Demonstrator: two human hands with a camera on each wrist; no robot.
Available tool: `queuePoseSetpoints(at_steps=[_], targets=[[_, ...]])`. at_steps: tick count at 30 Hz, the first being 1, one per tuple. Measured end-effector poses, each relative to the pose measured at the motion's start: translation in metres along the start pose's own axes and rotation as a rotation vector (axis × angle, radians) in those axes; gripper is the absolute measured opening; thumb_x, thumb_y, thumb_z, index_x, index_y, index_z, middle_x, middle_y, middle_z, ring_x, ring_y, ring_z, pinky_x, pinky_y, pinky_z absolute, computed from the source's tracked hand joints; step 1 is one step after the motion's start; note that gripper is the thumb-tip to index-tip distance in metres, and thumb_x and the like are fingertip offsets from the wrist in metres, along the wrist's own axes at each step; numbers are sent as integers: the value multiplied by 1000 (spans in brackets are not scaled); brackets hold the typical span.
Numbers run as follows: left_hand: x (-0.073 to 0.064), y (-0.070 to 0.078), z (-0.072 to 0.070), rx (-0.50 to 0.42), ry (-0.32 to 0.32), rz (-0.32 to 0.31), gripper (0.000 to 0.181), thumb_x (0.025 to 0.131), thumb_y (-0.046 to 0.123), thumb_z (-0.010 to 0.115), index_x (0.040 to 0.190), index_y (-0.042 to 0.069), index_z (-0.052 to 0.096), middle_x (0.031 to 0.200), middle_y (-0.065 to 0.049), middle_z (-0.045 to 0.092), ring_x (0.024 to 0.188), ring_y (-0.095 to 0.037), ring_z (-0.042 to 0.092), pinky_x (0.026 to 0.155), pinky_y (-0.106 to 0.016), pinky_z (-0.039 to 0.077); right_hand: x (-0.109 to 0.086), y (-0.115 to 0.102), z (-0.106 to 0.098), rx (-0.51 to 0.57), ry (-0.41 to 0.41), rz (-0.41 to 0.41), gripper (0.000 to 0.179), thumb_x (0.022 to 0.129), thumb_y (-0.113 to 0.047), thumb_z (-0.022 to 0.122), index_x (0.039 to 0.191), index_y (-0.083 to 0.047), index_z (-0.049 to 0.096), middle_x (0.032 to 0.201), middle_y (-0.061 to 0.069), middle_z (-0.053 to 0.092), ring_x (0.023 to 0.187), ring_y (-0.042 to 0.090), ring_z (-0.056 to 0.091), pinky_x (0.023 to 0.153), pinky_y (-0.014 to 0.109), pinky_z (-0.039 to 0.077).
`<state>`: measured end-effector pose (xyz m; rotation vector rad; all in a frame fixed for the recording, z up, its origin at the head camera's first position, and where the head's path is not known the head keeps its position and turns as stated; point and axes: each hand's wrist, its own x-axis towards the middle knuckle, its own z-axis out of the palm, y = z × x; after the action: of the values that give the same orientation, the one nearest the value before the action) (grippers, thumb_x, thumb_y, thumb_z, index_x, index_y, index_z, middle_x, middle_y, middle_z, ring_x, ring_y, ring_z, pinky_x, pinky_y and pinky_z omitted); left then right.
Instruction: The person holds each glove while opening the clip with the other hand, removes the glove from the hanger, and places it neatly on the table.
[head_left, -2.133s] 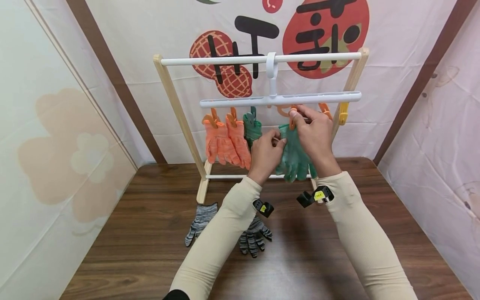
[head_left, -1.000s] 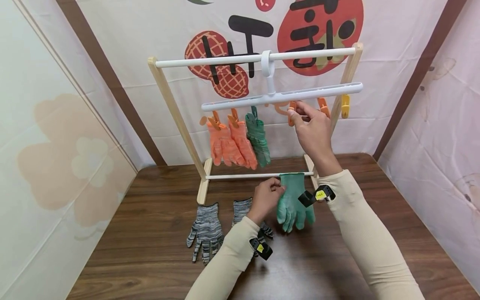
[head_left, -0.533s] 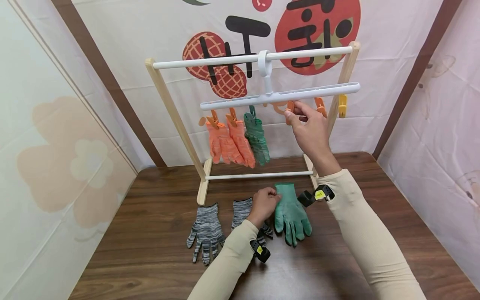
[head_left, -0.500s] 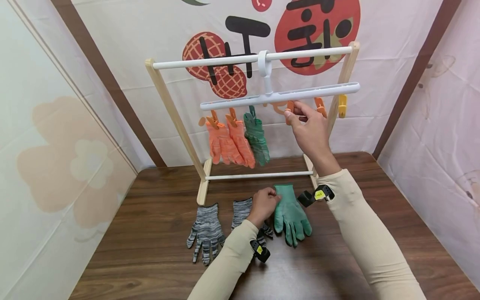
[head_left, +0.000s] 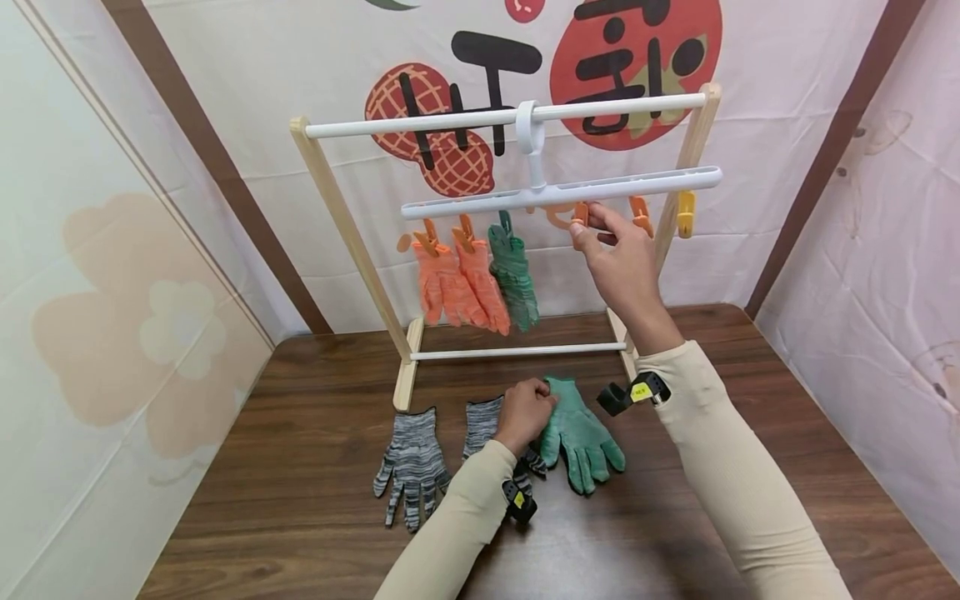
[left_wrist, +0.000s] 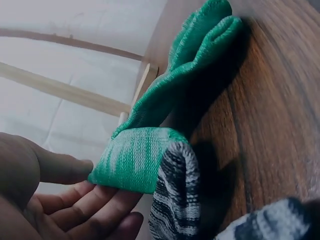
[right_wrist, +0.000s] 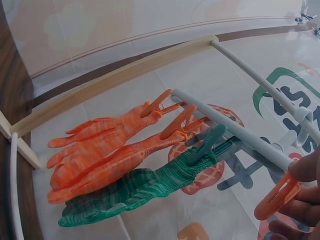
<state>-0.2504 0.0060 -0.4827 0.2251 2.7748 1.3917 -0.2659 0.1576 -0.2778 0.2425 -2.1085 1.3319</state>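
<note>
My left hand pinches the cuff of a green glove that lies on the table, fingers pointing toward me. In the left wrist view, thumb and fingers hold the edge of the green cuff. My right hand grips an orange clothespin under the right half of the white hanger; nothing hangs from that clip. Two orange gloves and another green glove hang from clips on the hanger's left half.
Two grey striped gloves lie on the table, one partly behind my left arm. A wooden-sided rack carries the hanger. Farther right hang an orange clip and a yellow clip.
The green glove has come off the right-hand clip and been lowered by my left hand onto the table, where it has turned slightly. My right hand stays at the orange clothespin.
</note>
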Motion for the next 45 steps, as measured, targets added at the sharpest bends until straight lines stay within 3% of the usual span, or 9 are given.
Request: queuePoseSetpoints(at_steps=[4,11,19,23,30,37,45], targets=[[-2,1,-1,75,18,5,17,98,19,69,108,6,75,97,-5,74,66,-11,61,60,-30,49,0,3,0,2,4,-11,42,100,-24,66,137,-5,64,123,13,71,113,27,66,97,45,51],[-3,0,0,185,58,1,12,97,23,70,99,14,77,90,0,74,63,-10,60,57,-32,48,-1,5,1,7,-13,-3,44,100,-25,66,139,-4,62,126,13,69,114,28,64,100,45,49],[-4,0,-5,210,85,38,13,99,22,67,95,14,76,76,4,68,52,-11,53,49,-30,42,-3,11,1,-9,-5,-20,46,100,-22,67,140,0,60,134,17,64,117,30,63,104,43,46],[-4,-1,-7,205,98,56,12,99,21,68,94,13,75,76,3,68,51,-10,52,48,-29,42,-4,14,1,-13,-8,-2,49,100,-23,67,141,2,58,140,18,60,121,31,61,105,43,46],[-3,1,-17,180,83,79,16,100,25,66,98,12,75,77,4,68,55,-10,55,50,-30,44,-6,20,3,10,-33,40,49,100,-24,65,141,3,57,131,18,65,122,28,60,106,42,45],[0,20,-41,140,131,131,16,100,28,66,101,15,75,81,5,69,63,-12,61,58,-34,48,-11,27,9,-25,-46,89,47,101,-28,63,138,1,60,127,16,68,118,28,62,102,43,48],[6,47,-75,-49,142,238,19,103,23,62,105,9,74,82,-1,74,68,-14,67,59,-31,49,-15,31,16,-66,-66,121,44,103,-28,60,135,3,61,122,20,67,114,32,64,98,46,50]])
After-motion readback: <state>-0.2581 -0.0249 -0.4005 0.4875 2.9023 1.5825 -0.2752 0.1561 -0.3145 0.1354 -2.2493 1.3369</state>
